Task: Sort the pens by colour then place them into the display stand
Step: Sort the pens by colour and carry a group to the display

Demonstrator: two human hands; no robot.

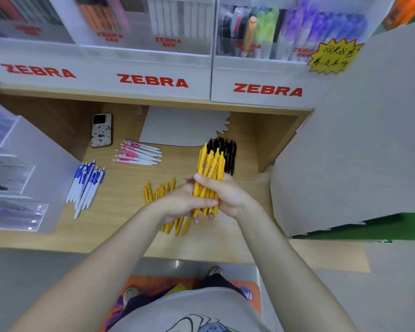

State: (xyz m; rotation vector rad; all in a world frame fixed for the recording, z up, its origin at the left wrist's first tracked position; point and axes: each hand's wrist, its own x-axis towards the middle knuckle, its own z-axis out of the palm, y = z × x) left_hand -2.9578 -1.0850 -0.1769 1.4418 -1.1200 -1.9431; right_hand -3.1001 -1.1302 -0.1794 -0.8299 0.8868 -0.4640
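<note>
Blue pens [86, 185]: I see them piled at the left, sorted.
Pink pens [138, 153]: grouped farther back, beside a phone [101, 130].
Loose yellow pens [164, 204]: on the near shelf [120, 226], not yet gathered.
Left hand [180, 202]: fingers curled round the yellow bundle [210, 173].
Right hand [225, 195]: gripping the same bundle.
Black pens [225, 152]: piled just behind the bundle.
Display stand [153, 75]: far; I judge sorting nearly done, none of these piles placed yet.

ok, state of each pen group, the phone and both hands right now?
Bundle of yellow plastic pens: held upright off the shelf by both hands.
Loose yellow pens: lying on the wooden shelf, partly under the hands.
Blue-and-white pens: lying grouped.
Pink-and-white pens: lying grouped.
Black pens: lying grouped behind the bundle.
Patterned phone: face down.
Left hand: grips bundle.
Right hand: grips bundle.
</note>
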